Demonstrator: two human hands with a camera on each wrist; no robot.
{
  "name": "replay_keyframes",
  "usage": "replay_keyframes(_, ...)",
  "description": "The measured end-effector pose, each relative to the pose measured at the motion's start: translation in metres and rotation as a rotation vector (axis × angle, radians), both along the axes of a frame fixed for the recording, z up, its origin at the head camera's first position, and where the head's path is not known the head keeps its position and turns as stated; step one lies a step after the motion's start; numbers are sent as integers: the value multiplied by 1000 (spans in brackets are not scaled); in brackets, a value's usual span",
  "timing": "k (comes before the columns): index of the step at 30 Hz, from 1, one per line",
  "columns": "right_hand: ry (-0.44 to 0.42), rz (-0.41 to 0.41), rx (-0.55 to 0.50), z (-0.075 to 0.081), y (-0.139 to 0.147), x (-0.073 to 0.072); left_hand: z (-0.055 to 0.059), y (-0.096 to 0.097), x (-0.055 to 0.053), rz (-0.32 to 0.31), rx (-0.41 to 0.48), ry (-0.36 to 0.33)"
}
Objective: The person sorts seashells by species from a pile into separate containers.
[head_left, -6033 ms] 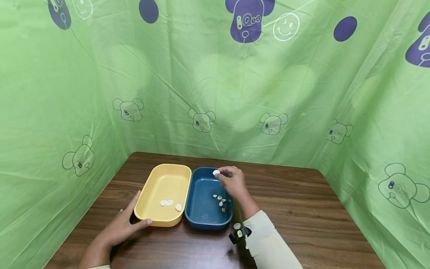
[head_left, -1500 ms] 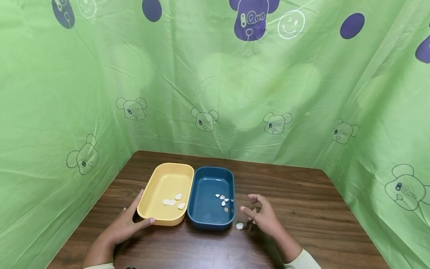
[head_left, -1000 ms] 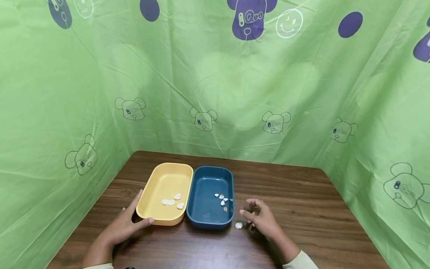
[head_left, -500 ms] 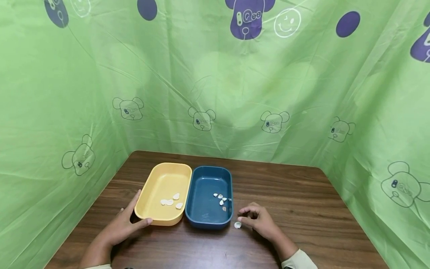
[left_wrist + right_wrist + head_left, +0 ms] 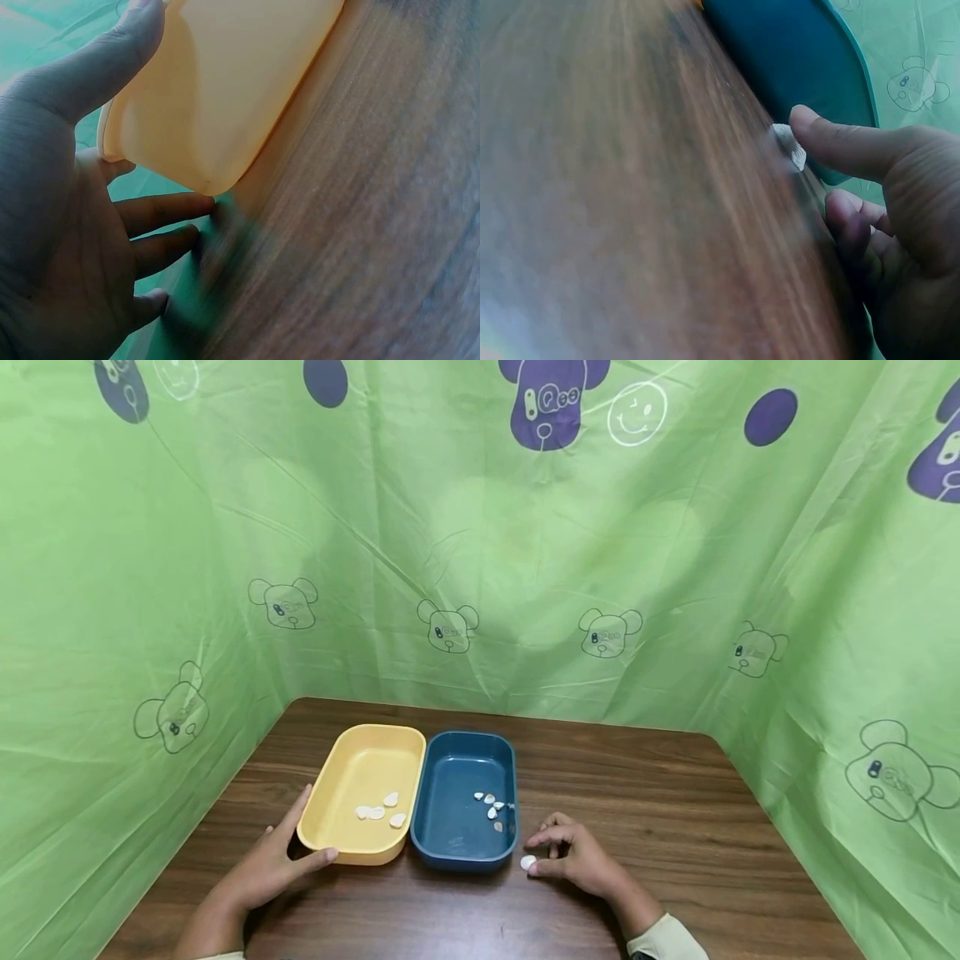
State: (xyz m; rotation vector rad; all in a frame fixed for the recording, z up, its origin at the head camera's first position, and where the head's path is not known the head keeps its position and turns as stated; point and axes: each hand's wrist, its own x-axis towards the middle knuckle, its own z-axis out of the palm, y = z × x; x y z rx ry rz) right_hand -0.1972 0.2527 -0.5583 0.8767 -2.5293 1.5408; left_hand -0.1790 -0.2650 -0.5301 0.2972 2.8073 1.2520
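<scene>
My left hand (image 5: 264,864) rests against the near left corner of a yellow bin (image 5: 375,725), thumb along its near side and fingers spread outside its left wall. In the left wrist view the fingers look fairly straight. On the table right of a blue bin (image 5: 438,852) lies a small white seashell (image 5: 527,862), ribbed in the right wrist view (image 5: 789,146). The thumb of my right hand (image 5: 585,860) touches it, while the index finger is bent above and apart from it. Several pale shells (image 5: 377,812) lie in the yellow bin, and several smaller shells (image 5: 492,813) in the blue bin.
Both bins stand side by side on a brown wood-grain table (image 5: 622,777). A green curtain (image 5: 517,543) with printed bear heads hangs behind and along both sides. Sleeve cuffs (image 5: 667,939) show at the bottom edge.
Since six seconds ago, my right hand has left the blue bin, and the yellow bin has gained one shell. Lately that hand moved left and down until its thumb reached the table shell. My left hand stays put.
</scene>
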Motion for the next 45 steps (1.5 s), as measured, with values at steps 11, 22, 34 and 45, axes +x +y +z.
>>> replay_keyframes(11, -58, -34, 83, 4, -3, 2, 0, -1, 1, -8, 4, 18)
replay_keyframes(22, -104, -66, 67, 3, -3, 3, -1, -1, 0, -15, 15, 20)
replay_keyframes(34, -148, -113, 40, 2, -1, 0, 3, 0, 1, 2, -12, -4)
replay_keyframes(45, -192, -134, -14, 3, 0, 0, 1, -1, 0, 2, -24, 5)
